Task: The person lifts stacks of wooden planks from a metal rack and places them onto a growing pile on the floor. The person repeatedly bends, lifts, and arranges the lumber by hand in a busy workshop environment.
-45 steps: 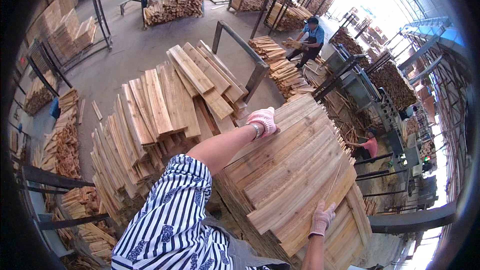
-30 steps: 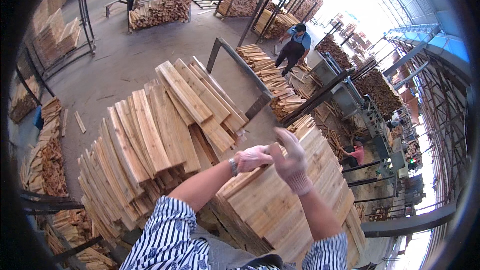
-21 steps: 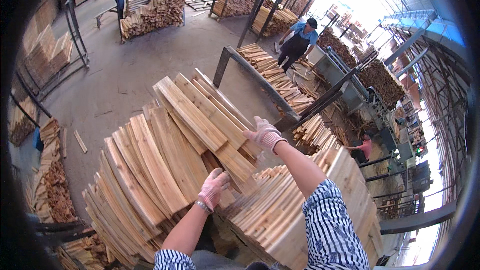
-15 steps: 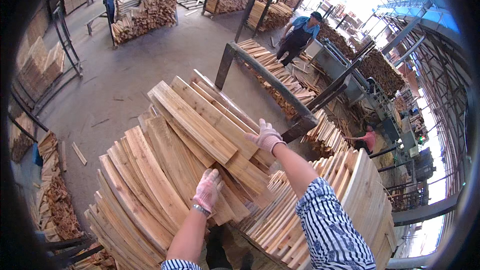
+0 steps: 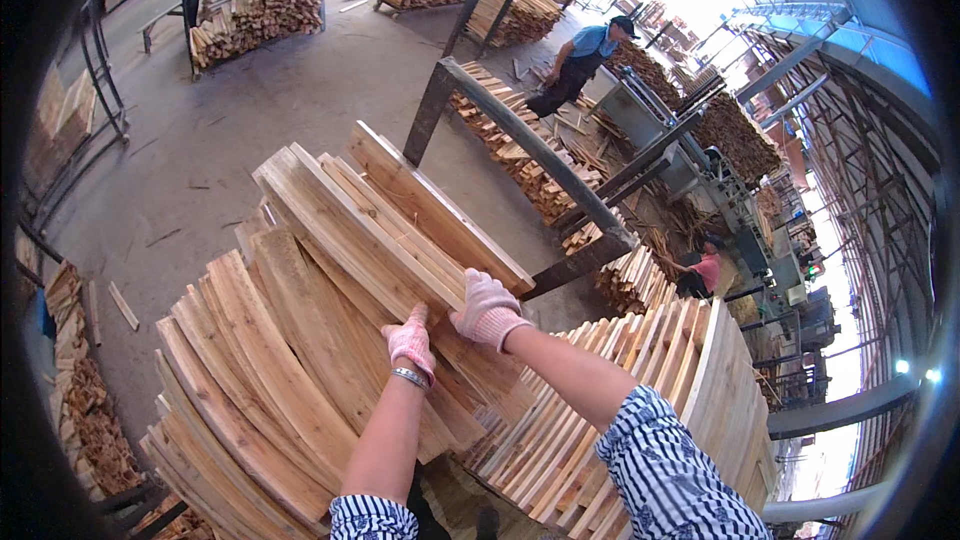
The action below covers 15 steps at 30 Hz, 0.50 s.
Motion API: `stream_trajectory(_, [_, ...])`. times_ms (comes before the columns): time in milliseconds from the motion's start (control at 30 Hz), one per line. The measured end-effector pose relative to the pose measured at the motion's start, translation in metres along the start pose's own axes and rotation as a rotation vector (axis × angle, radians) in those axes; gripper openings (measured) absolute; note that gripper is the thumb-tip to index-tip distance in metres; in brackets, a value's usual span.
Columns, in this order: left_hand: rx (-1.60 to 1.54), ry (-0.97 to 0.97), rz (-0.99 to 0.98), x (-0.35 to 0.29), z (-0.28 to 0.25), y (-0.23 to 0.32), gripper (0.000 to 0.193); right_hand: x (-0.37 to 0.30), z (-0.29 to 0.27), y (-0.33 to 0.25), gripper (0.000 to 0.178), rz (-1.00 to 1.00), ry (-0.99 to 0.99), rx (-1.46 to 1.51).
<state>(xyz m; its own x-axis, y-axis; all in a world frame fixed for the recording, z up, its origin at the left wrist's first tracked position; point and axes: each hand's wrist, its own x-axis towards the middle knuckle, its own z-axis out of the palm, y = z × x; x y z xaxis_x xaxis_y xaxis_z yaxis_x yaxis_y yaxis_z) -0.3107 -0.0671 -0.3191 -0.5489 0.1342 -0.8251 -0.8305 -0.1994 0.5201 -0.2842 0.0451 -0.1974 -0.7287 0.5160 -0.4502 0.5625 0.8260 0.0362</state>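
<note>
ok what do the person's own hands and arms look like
The left hand and right hand wear pinkish-white knit gloves. A silvery band circles the left wrist. The sleeves have dark and white stripes with dark patterned patches, ending well short of the gloves.

Planks lie left of stacked boards, before a frame.
</note>
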Motion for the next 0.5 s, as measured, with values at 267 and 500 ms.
stream_trajectory(267, [-0.176,-0.464,-0.068,-0.067,-0.098,0.056,0.035,-0.071,-0.013,-0.004,0.068,-0.174,-0.401,0.815])
stream_trajectory(500, [-0.1,-0.42,-0.085,-0.26,-0.146,0.115,0.052,-0.229,-0.075,-0.012,0.051,-0.315,-0.453,0.963])
